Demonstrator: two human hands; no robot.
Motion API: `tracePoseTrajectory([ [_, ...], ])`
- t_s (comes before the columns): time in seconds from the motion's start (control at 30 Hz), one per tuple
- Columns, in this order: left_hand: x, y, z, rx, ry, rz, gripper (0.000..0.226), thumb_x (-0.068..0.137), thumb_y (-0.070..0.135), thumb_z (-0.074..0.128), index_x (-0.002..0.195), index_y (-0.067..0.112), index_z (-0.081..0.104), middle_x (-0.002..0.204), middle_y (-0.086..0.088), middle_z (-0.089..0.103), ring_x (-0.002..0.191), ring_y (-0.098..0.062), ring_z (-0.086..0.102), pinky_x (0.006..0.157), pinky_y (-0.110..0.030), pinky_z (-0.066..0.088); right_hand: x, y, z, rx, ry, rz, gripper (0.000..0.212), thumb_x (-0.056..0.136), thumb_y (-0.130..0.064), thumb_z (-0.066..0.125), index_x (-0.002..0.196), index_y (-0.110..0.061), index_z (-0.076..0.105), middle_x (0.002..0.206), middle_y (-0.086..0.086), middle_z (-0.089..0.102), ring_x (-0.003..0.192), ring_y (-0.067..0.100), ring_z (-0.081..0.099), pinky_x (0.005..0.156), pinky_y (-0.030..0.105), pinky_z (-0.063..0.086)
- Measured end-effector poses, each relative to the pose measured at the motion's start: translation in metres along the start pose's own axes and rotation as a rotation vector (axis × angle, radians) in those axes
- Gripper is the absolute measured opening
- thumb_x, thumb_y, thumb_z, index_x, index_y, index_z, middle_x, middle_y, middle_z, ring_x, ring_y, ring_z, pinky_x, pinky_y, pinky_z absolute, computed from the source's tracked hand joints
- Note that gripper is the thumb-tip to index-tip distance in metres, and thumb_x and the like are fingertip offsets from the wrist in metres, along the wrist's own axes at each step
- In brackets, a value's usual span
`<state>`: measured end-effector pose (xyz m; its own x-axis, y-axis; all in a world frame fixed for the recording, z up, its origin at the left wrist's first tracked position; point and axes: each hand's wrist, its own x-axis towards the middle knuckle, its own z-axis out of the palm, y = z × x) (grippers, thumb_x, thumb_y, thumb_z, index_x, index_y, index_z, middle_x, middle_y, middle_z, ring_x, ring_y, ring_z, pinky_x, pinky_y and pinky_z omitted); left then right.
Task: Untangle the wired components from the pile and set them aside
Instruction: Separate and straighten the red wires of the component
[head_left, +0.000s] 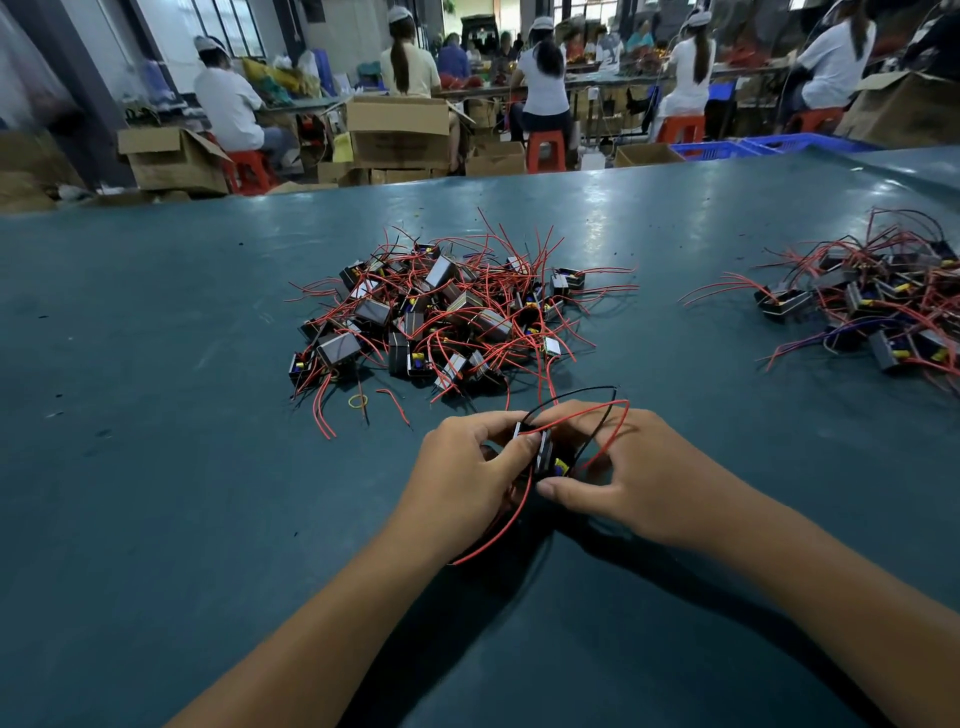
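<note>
Held between both hands: small black wired component (546, 453) with red and black leads. Gripped by left hand (462, 475) and right hand (636, 475), near tangled red-wired pile (441, 312).

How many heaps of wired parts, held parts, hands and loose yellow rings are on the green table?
Heaps of wired parts: 2, the middle pile and the right pile
Held wired component: 1, between the left hand and the right hand
Hands: 2
Loose yellow ring: 1
Total: 6
</note>
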<state>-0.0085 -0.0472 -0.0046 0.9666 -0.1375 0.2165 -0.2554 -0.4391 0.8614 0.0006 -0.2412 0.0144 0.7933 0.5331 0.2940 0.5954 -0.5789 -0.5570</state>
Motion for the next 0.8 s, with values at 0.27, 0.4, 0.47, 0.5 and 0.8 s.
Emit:
tracePoseTrajectory([
  [0.27, -0.001, 0.007, 0.002, -0.004, -0.081, -0.010, 0.023, 0.099, 0.015, 0.054, 0.109, 0.022, 0.074, 0.084, -0.006, 0.072, 0.067, -0.015, 0.067, 0.070, -0.039, 0.054, 0.001, -0.001, 0.007, 0.103, 0.100, -0.043, 0.026, 0.078, -0.037, 0.074, 0.100, -0.025, 0.069, 0.095, -0.012, 0.070, 0.088, 0.008, 0.067, 0.078, 0.030, 0.052],
  [0.4, 0.002, 0.008, -0.002, -0.035, -0.052, -0.028, 0.045, 0.094, 0.027, 0.049, 0.137, 0.020, 0.059, 0.120, 0.000, 0.068, 0.101, -0.014, 0.066, 0.094, -0.035, 0.051, 0.002, 0.004, 0.003, 0.100, 0.180, -0.032, 0.020, 0.077, -0.031, 0.075, 0.094, -0.022, 0.068, 0.086, -0.007, 0.070, 0.079, 0.012, 0.066, 0.073, 0.032, 0.050],
  [0.47, 0.003, 0.006, -0.008, 0.042, 0.018, 0.038, 0.038, 0.099, 0.029, 0.051, 0.135, 0.020, 0.060, 0.115, 0.007, 0.068, 0.089, -0.007, 0.066, 0.085, -0.027, 0.051, 0.002, 0.007, -0.002, 0.059, 0.174, -0.004, 0.019, 0.078, -0.033, 0.075, 0.094, -0.024, 0.069, 0.087, -0.009, 0.070, 0.081, 0.010, 0.066, 0.075, 0.030, 0.050],
  [0.5, 0.003, 0.004, -0.010, 0.080, 0.049, 0.061, 0.032, 0.100, 0.028, 0.053, 0.130, 0.020, 0.061, 0.107, 0.010, 0.068, 0.080, -0.006, 0.065, 0.078, -0.021, 0.049, 0.002, 0.009, -0.006, 0.037, 0.172, 0.011, 0.018, 0.079, -0.033, 0.075, 0.094, -0.025, 0.070, 0.087, -0.011, 0.070, 0.082, 0.008, 0.065, 0.075, 0.028, 0.050],
  [0.8, 0.010, -0.003, -0.020, 0.297, 0.161, 0.161, 0.020, 0.098, 0.021, 0.061, 0.117, 0.020, 0.066, 0.095, 0.023, 0.060, 0.085, 0.010, 0.055, 0.073, -0.006, 0.037, 0.005, 0.026, -0.036, -0.139, 0.153, 0.241, 0.020, 0.080, -0.033, 0.076, 0.097, -0.025, 0.073, 0.083, -0.010, 0.070, 0.078, 0.011, 0.064, 0.077, 0.028, 0.051],
])
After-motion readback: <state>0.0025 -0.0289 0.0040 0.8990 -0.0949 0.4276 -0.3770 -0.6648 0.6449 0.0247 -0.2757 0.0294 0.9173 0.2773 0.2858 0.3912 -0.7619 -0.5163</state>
